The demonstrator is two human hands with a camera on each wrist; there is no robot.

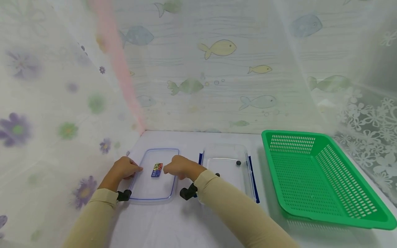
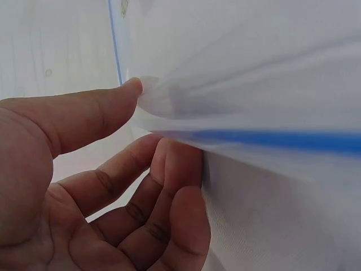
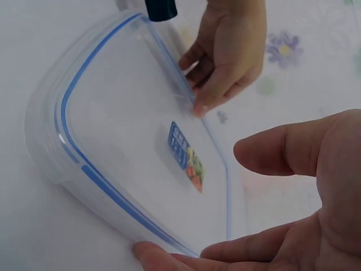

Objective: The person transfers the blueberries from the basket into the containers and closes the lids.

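Observation:
A clear plastic lid [image 1: 152,189] with a blue seal line and a small printed label [image 1: 156,170] lies at the left of the white table. My left hand [image 1: 124,167] pinches its left edge, the thumb above and fingertips beneath, as the left wrist view shows. Over at the right side is my right hand [image 1: 183,166]; in the right wrist view its fingers [image 3: 248,248] touch the lid's edge while the thumb [image 3: 276,149] stays apart from the surface. Beside the lid stands a clear container [image 1: 224,148] with dark blue side clips [image 1: 253,179], partly hidden by my right forearm.
Two small dark round things [image 1: 238,163] show within the container's outline. A large green slotted basket [image 1: 276,179] stands at the right. Translucent curtains with fish [image 1: 221,47] and flowers enclose the table's back and sides.

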